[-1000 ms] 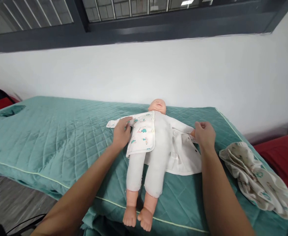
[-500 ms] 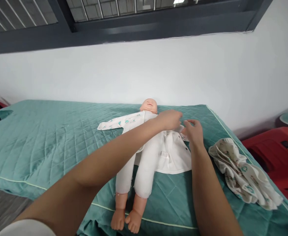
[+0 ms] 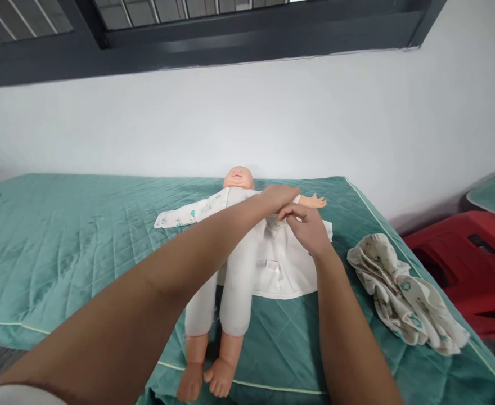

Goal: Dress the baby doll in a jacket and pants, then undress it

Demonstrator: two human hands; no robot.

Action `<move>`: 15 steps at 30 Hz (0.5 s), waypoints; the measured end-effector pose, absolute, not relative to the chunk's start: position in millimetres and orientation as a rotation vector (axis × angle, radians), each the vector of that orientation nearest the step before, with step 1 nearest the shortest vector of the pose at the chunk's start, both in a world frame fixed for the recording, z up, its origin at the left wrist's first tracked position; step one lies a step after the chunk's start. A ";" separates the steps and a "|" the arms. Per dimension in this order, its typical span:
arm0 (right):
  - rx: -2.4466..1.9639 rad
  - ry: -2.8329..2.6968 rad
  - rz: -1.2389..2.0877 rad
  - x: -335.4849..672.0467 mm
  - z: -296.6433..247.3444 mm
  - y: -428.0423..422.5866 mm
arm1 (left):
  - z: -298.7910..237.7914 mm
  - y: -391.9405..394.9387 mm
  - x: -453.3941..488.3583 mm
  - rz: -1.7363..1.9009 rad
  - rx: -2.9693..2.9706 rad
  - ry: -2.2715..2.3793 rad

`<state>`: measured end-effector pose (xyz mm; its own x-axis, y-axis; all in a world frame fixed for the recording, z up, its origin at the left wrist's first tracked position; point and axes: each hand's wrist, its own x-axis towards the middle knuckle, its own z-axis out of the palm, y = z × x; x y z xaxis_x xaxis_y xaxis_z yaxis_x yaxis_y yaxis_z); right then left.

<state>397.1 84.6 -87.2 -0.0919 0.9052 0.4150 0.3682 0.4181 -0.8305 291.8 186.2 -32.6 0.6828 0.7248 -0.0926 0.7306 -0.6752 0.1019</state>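
Observation:
A baby doll lies on its back on a teal quilted bed, feet toward me. It wears an open white printed jacket spread out to the right. My left hand reaches across the doll's chest to its right shoulder, fingers curled down on the cloth. My right hand is just below it, fingertips pinched on the jacket's edge near the doll's arm. The doll's bare hand sticks out beyond both hands.
A crumpled printed cloth lies on the bed's right side. Red seats stand past the right edge. A white wall and a dark window frame run behind the bed.
My left hand left the doll's left sleeve and crossed over its chest to the right shoulder. My right hand moved inward to meet it. The doll's bare right hand now shows.

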 end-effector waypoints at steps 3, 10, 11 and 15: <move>-1.253 -1.878 0.612 394.9 -102.0 92.3 | -31.2 186.6 277.8 -0.065 2.815 1.220; -1.490 -1.785 0.501 395.5 -131.4 112.4 | -30.1 176.6 268.4 -0.092 2.895 1.197; -1.514 -1.734 0.494 397.4 -132.7 114.3 | -29.9 175.4 268.0 -0.082 2.899 1.198; -1.558 -1.514 0.479 411.4 -133.5 123.0 | -29.4 171.2 265.6 -0.051 2.904 1.191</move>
